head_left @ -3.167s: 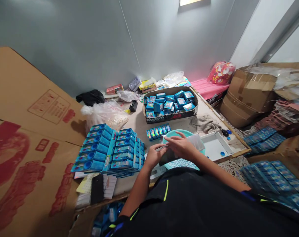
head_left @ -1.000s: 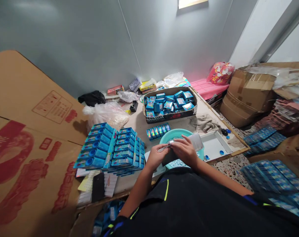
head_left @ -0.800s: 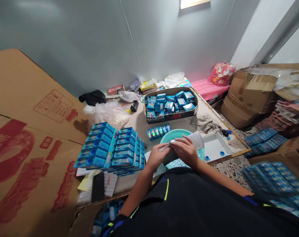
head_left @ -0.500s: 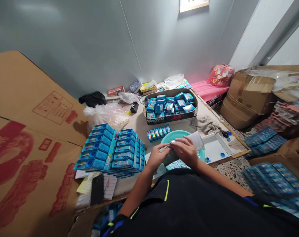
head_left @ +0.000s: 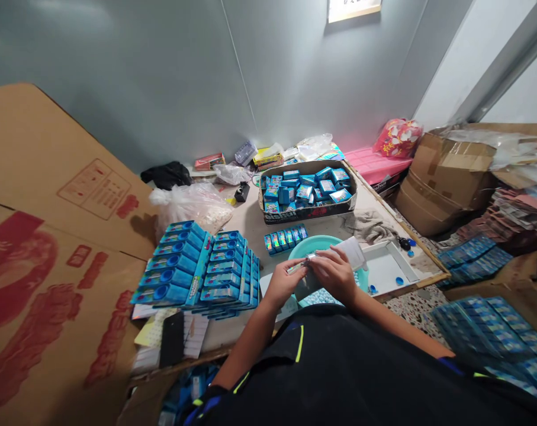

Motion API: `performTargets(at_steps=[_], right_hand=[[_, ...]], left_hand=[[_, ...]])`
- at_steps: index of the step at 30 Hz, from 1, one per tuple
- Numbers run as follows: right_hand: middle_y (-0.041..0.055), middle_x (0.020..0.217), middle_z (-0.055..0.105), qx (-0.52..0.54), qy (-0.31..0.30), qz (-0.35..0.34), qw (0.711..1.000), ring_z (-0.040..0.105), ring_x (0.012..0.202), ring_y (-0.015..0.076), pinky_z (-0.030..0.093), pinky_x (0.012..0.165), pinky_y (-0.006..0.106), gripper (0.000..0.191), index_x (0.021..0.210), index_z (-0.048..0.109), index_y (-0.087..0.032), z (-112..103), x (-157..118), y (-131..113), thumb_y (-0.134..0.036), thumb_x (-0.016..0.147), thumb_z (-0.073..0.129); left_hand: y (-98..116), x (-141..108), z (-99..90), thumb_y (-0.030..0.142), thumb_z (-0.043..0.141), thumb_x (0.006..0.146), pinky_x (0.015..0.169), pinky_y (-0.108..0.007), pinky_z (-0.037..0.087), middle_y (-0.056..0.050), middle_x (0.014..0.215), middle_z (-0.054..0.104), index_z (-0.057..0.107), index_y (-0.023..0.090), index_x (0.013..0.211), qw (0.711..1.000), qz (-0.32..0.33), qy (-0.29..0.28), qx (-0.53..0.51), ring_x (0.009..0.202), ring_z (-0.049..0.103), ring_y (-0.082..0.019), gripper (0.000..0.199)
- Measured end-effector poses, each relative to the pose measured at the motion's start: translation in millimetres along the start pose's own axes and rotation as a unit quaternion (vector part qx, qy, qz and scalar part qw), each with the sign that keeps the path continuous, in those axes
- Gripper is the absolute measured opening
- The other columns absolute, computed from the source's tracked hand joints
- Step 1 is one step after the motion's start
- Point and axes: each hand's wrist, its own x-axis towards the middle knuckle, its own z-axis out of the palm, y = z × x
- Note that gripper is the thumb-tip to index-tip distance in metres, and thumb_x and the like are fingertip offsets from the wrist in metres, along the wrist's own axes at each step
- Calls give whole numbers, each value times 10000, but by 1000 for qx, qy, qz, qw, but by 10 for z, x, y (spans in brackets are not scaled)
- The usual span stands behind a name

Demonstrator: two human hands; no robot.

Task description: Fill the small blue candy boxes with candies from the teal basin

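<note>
Both hands meet over a turquoise basin (head_left: 361,278) that holds many small pale pellets (head_left: 319,297). With bent fingers, my left hand (head_left: 286,281) pinches the left end of a small silvery piece (head_left: 310,257). My right hand (head_left: 334,272) closes on the same piece from the other side. A whitish, translucent plastic sleeve-like thing (head_left: 353,253) sticks out past the right fingers; how it joins the silvery piece is hidden. Just beyond the basin stands a short row of small blue boxes (head_left: 286,238).
Stacked blue box trays (head_left: 179,266) stand at left, beside a large carton (head_left: 64,236). A shallow carton (head_left: 310,213) of blue boxes sits at the back. A white tray (head_left: 392,260) with blue caps lies right; a black phone-like slab (head_left: 172,340) lies front left.
The view has shifted slightly. Both hands stay together over the basin with nearly the same hold on the silvery piece.
</note>
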Motion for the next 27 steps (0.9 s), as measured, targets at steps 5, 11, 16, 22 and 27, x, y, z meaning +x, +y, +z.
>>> performTargets(at_steps=[5, 11, 16, 22, 27], right_hand=[[16, 1082, 790, 0, -4, 6, 1000, 714, 1091, 214, 388, 1136, 477, 323, 1225, 655, -276, 8, -3, -38, -114, 945, 629], [19, 994, 791, 6, -20, 41, 999, 726, 979, 205, 345, 1165, 497, 273, 1185, 667, -270, 11, -5, -100, -165, 935, 642], [-22, 727, 724, 74, -43, 113, 990, 700, 725, 186, 388, 1117, 531, 240, 1170, 649, -246, -93, 14, -159, -245, 929, 650], [-23, 703, 640, 212, 13, 299, 930, 648, 630, 166, 555, 694, 336, 203, 1100, 662, -234, -500, 89, -95, -363, 946, 639], [-20, 703, 602, 252, -1, 331, 910, 599, 634, 157, 503, 605, 286, 280, 1169, 660, -219, -840, 229, 19, -403, 970, 592]], left_hand=[[-30, 7, -24, 527, 863, 678, 983, -417, 546, -140, 1108, 773, 793, 139, 1072, 1000, 3, 1, -4, 1064, 709, -306, 557], [-96, 79, -63, 533, 854, 687, 890, -365, 569, -139, 1101, 774, 787, 139, 1088, 1000, 10, 21, -4, 985, 726, -279, 566], [-180, 237, -130, 524, 791, 748, 840, -371, 582, -142, 1094, 775, 764, 133, 1144, 998, 20, 38, 49, 932, 737, -274, 558], [-353, 540, -122, 360, 865, 638, 1034, -478, 498, -139, 1066, 774, 791, 157, 972, 991, 34, 54, 118, 1051, 701, -317, 398], [-229, 555, 30, 306, 825, 691, 1177, -481, 362, -131, 1237, 713, 759, 183, 1050, 981, 86, 81, 155, 1262, 597, -315, 385]])
